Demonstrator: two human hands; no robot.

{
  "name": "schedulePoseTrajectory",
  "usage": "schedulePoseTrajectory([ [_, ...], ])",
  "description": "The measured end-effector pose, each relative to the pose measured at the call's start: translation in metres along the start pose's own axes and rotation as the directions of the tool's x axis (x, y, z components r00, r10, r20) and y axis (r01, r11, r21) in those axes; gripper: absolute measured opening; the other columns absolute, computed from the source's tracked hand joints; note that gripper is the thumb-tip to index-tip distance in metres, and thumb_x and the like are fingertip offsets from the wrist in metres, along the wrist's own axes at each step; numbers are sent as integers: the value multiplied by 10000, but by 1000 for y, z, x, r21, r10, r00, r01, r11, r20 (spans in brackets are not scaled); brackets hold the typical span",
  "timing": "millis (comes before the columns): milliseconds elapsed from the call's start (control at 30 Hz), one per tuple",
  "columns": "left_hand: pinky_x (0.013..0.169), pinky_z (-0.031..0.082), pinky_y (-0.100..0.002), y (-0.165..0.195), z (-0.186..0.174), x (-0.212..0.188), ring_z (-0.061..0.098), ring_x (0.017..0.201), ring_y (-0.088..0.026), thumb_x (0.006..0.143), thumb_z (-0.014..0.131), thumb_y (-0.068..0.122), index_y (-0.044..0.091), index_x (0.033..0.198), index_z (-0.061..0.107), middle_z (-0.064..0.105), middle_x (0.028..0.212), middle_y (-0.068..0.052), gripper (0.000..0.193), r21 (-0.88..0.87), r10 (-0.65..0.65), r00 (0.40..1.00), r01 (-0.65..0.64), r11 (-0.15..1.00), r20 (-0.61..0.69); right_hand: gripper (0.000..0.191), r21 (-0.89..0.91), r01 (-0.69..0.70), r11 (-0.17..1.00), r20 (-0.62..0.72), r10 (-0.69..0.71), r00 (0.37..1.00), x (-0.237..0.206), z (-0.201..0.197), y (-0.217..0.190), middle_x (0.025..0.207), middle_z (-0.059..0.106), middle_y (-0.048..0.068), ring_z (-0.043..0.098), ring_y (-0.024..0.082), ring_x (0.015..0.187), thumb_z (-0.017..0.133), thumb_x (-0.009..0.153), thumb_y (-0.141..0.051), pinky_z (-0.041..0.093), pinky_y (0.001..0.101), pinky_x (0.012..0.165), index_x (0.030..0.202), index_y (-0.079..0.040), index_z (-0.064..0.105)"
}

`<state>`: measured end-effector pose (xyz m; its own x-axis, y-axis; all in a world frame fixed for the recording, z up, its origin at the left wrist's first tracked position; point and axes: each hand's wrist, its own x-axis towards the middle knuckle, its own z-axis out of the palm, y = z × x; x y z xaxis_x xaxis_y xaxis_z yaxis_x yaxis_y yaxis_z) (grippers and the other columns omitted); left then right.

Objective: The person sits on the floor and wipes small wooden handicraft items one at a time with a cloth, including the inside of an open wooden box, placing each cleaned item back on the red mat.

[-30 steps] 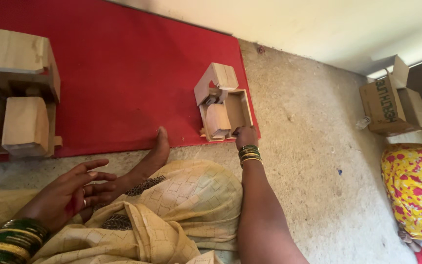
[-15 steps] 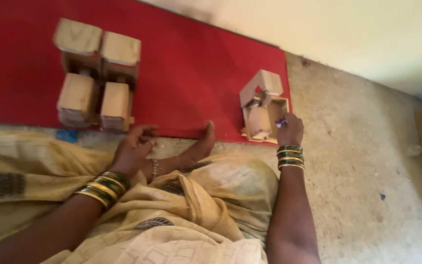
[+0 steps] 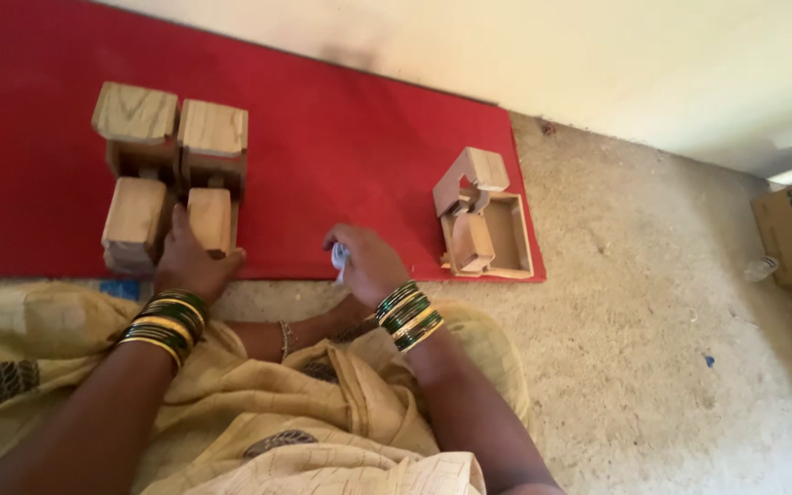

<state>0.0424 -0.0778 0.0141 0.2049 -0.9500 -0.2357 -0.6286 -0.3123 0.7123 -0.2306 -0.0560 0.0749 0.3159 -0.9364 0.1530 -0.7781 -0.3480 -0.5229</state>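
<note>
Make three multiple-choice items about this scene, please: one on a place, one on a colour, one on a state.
1. Where does the left hand rest?
A. on the cluster of pale wooden blocks
B. on the cardboard box
C. on the wall

2. What colour is the flat mat under the blocks?
A. blue
B. red
C. green

3. How is the right hand?
A. flat and open
B. lifted high
C. fingers curled on a small whitish object

Answers: 1 A, the fingers lie against the nearest blocks. 2 B, the mat is plainly red. 3 C, the whitish thing shows between the curled fingers.
</note>
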Motion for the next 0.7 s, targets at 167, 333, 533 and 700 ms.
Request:
schedulePoseTrajectory([
  [167, 1022, 516, -495, 5, -9, 7, 649, 1191, -420, 729, 857, 447, 93, 1549, 356, 651, 1307, -271, 1024, 90, -57, 997, 52, 995, 53, 139, -181, -3, 983, 4, 4, 1000, 12, -13, 29, 962, 684, 186, 651, 389, 903, 687, 731, -93, 521, 482, 768, 869, -80, 694],
  [333, 986, 542, -499, 20, 5, -18, 690, 1109, -413, 751, 830, 493, 117, 1466, 475, 701, 1230, -239, 882, 51, 84, 996, -82, 995, -34, 122, -36, -155, 987, 87, 158, 984, 18, -16, 37, 862, 718, 160, 706, 339, 844, 619, 855, -152, 543, 450, 777, 853, -119, 737],
  [533, 899, 569, -514, 49, 30, -49, 704, 1035, -426, 804, 751, 526, 111, 1562, 323, 678, 1216, -255, 965, 138, 145, 977, -167, 976, 157, 176, 23, -200, 979, 82, 198, 977, 27, 0, 31, 917, 704, 168, 681, 349, 871, 548, 936, -202, 527, 464, 790, 916, -82, 676],
  [700, 936, 564, -498, 56, 32, -46, 702, 1069, -409, 805, 747, 547, 119, 1576, 291, 681, 1221, -261, 992, 124, 195, 963, -220, 968, 187, 254, 47, -237, 970, 88, 232, 969, 30, 11, 25, 1071, 654, 186, 683, 358, 947, 561, 993, -277, 543, 471, 884, 992, -45, 666],
])
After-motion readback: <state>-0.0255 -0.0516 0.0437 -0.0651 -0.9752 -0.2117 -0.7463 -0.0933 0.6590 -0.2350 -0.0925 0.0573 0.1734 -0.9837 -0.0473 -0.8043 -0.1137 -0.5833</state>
